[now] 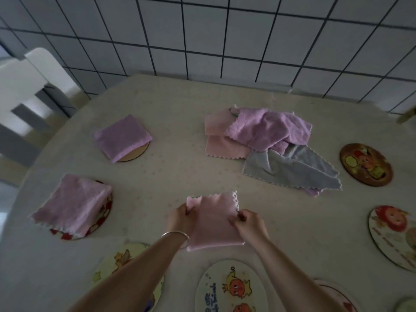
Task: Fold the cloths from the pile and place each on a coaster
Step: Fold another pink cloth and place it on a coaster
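A folded pink cloth [213,221] lies between my hands near the table's front. My left hand [181,219] pinches its left edge and my right hand [248,222] pinches its right edge. The pile of cloths [265,136], pink, purple and grey, sits behind it to the right. A folded purple cloth [122,137] rests on a plain round coaster [137,153] at the back left. Another folded pink cloth [72,203] covers a red-patterned coaster [103,213] at the left.
Bare picture coasters lie around: one at the right [365,164], one at the far right edge [391,235], one in front [229,289], one at the front left [126,260]. A white chair [27,75] stands beyond the table's left edge. A tiled wall is behind.
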